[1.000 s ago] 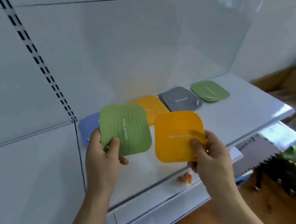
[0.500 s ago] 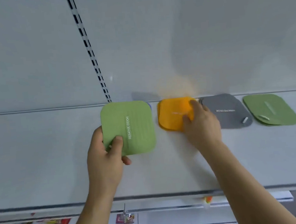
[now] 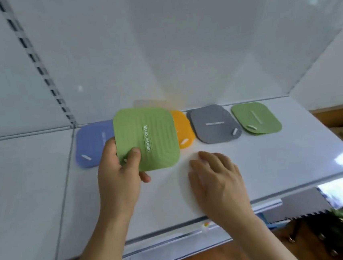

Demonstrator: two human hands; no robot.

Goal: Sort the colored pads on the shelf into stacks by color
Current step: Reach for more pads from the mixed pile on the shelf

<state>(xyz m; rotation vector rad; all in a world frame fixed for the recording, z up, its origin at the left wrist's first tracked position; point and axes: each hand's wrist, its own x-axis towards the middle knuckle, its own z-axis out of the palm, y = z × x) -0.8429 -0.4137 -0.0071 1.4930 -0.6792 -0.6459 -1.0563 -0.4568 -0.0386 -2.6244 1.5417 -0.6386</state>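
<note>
We see a green pad (image 3: 146,139) held up above a white shelf (image 3: 274,157) by the left hand (image 3: 118,172). The grip is a pinch at the pad's lower left corner, thumb on the front face and fingers behind. White lettering on the pad reads "REMOVE ODOR", running bottom to top.

Behind it, four groups of pads lie in a row along the back of the shelf. At the left lies a blue pad (image 3: 93,144), partly hidden by the held pad. Next comes an orange pad (image 3: 183,128), with only its right part showing. Just beside it sits a gray pad (image 3: 214,123), with another gray edge peeking out beneath it. Farthest right is a second green stack (image 3: 256,118), apart from the gray one.

The right hand (image 3: 217,180) lies palm down on the bare shelf in front of the orange and gray pads, fingers relaxed and slightly spread, its grip holding nothing.

Below the shelf's front edge we see a wooden floor (image 3: 230,252) and some blurred clutter at the right.
</note>
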